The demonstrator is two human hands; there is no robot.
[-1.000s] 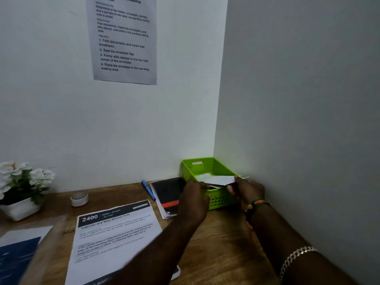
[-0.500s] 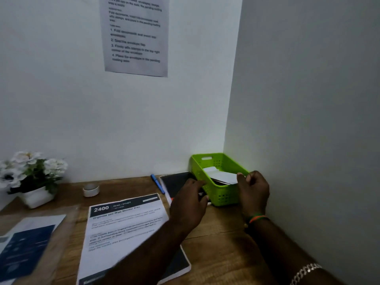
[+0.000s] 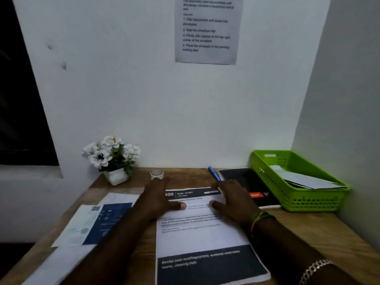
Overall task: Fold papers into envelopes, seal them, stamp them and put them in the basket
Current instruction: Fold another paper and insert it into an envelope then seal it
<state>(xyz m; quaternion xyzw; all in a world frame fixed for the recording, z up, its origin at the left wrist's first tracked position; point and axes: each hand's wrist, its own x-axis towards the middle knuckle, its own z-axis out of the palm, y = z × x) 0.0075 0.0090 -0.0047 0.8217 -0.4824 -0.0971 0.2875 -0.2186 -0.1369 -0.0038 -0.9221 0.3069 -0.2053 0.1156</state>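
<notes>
Green plastic basket [image 3: 298,199] at the desk's [image 3: 308,229] right rear corner, holding white envelopes [image 3: 304,178], count unclear. Two hands, left [image 3: 158,199] and right [image 3: 232,199], fingers spread flat over one printed sheet [image 3: 201,233]. One black notebook [image 3: 246,182] beside the basket.

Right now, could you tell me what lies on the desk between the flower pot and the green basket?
In the head view, a small white round container, a blue pen and a black notebook lie between the flower pot and the green basket.
</notes>
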